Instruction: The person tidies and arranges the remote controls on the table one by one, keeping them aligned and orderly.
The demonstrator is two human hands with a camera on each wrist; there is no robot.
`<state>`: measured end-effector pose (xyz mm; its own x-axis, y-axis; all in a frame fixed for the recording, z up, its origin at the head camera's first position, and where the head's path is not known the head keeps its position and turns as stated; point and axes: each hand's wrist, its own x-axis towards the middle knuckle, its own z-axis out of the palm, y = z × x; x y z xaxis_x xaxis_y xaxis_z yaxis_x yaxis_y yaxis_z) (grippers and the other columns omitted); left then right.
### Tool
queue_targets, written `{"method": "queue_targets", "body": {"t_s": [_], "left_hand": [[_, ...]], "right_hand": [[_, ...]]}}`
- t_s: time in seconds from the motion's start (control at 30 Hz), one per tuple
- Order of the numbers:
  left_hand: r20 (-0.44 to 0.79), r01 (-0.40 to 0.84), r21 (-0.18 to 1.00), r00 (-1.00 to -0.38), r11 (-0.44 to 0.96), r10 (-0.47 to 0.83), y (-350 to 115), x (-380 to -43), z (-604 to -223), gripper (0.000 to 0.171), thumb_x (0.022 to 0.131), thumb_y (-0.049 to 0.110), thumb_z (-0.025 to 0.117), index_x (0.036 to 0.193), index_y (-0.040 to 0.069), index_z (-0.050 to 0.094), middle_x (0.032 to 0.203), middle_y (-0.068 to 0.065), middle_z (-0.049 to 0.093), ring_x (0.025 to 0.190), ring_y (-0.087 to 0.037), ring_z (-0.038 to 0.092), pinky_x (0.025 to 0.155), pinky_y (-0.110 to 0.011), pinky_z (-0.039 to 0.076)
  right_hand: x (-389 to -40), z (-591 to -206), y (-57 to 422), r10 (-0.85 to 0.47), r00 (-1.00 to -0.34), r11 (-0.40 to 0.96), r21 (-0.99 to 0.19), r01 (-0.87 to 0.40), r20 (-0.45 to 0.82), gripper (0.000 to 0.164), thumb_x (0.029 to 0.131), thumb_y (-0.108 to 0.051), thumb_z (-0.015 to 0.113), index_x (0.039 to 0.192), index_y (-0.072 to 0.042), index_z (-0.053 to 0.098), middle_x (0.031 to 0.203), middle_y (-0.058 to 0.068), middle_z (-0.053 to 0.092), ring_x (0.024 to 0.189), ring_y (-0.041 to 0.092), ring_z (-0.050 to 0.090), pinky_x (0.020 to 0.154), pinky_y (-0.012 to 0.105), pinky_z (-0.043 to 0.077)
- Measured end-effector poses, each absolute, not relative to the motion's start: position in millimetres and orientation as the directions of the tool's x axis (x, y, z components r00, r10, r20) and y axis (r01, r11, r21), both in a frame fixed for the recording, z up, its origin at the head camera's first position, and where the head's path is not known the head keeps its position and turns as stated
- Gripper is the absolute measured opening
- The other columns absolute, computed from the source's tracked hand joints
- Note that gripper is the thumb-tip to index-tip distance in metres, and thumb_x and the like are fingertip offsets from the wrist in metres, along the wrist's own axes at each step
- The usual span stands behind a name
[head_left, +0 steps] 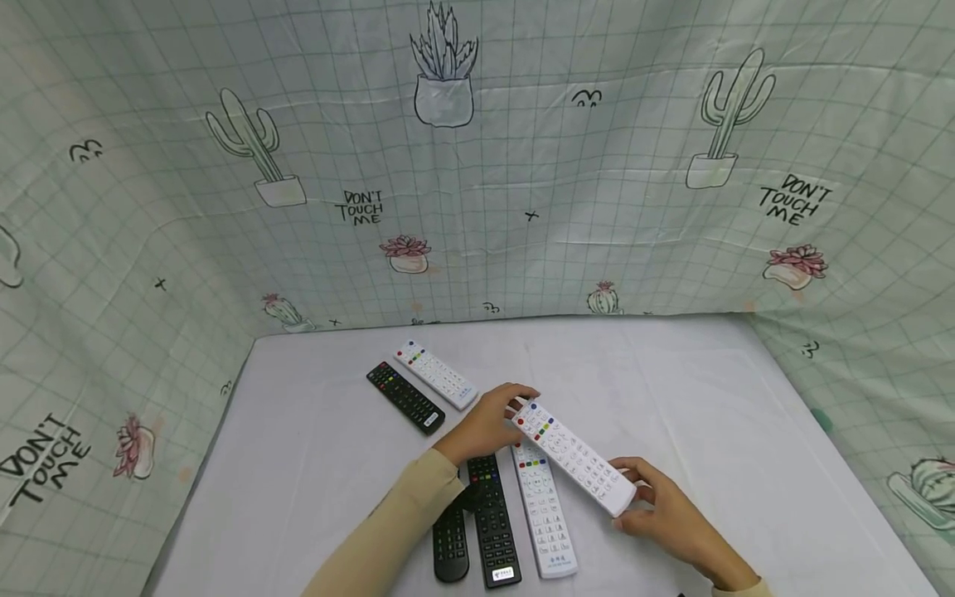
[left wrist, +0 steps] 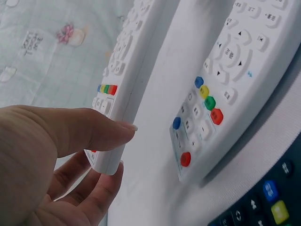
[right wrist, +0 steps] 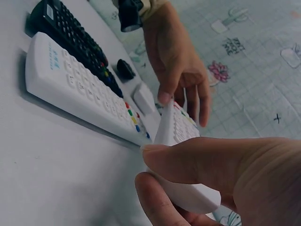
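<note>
Both hands hold a white remote control (head_left: 573,456) at a slant above the table, its buttons facing up. Thumb and fingers of my left hand (head_left: 487,424) pinch its far end, the one with the coloured buttons. My right hand (head_left: 664,512) grips the near end, its thumb (right wrist: 183,162) along one side and fingers on the other. Below and to the left lies a second white remote (head_left: 549,526), its top partly covered by the held one in the head view. Beside that lie a long black remote (head_left: 496,535) and a shorter, rounded black remote (head_left: 451,547), partly hidden by the left sleeve.
Farther back on the left, another white remote (head_left: 436,375) and a black remote (head_left: 405,398) lie side by side at an angle. The table has a white cover (head_left: 313,464). Cactus-print cloth (head_left: 507,166) hangs behind it and on both sides.
</note>
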<state>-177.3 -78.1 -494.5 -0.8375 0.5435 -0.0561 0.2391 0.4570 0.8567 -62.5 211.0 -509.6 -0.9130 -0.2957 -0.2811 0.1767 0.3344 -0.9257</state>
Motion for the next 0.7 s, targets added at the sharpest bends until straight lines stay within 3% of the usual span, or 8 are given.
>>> {"method": "queue_targets", "body": {"t_s": [0.33,0.7], "left_hand": [[-0.066,0.324,0.792,-0.797,0.517,0.601,-54.5,-182.4,-493.6,0.065,0.086,-0.017,0.073,0.145,0.006,0.060,0.141,-0.011,0.058,0.123,-0.025,0.060,0.103,-0.030,0.055],[-0.101,0.390,0.733,-0.748,0.558,0.656,-31.4,-190.2,-492.5,0.066,0.086,-0.015,0.076,0.145,0.009,0.061,0.138,-0.007,0.060,0.121,-0.017,0.059,0.096,-0.019,0.053]], "right_hand": [[-49.1,-514.8,212.7,-0.354,-0.897,0.309,-0.939,0.153,-0.263,0.085,0.079,0.011,0.080,0.152,0.011,0.037,0.119,0.022,0.054,0.094,0.018,0.066,0.074,0.028,0.063],[-41.0,-521.2,209.7,-0.351,-0.910,0.375,-0.924,0.081,-0.222,0.088,0.076,0.010,0.082,0.151,0.011,0.036,0.109,0.015,0.057,0.085,0.009,0.064,0.071,0.027,0.063]]}}
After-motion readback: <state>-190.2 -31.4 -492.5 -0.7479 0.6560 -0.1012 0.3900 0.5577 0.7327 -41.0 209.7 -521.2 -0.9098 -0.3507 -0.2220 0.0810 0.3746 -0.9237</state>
